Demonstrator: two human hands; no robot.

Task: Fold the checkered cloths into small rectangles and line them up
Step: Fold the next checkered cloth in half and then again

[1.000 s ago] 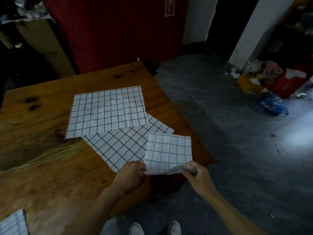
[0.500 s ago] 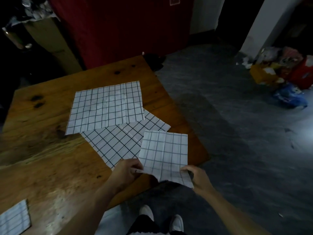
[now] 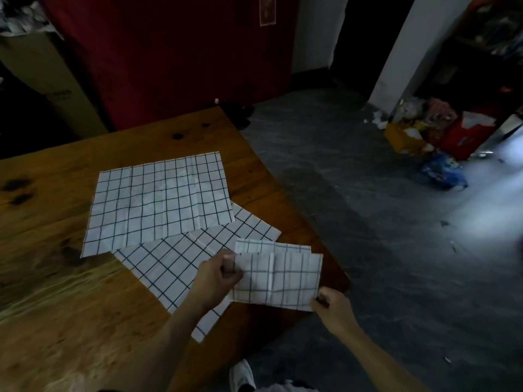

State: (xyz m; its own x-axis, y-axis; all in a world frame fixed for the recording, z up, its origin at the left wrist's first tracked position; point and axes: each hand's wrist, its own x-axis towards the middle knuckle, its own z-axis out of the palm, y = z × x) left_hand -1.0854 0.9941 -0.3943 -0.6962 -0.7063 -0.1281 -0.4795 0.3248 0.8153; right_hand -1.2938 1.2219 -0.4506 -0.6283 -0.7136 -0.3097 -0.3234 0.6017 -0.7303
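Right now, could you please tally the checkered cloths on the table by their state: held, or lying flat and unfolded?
Held, partly folded cloth, pinched by left hand and right hand: 1
Unfolded cloths lying flat on the table, upper one overlapping lower one: 2
Total: 3

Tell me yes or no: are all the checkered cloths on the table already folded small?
No: two cloths lie spread flat on the table, and only the cloth held by both hands is partly folded.

Dim, murky wide-angle view; pale glare at right, edges bowed.
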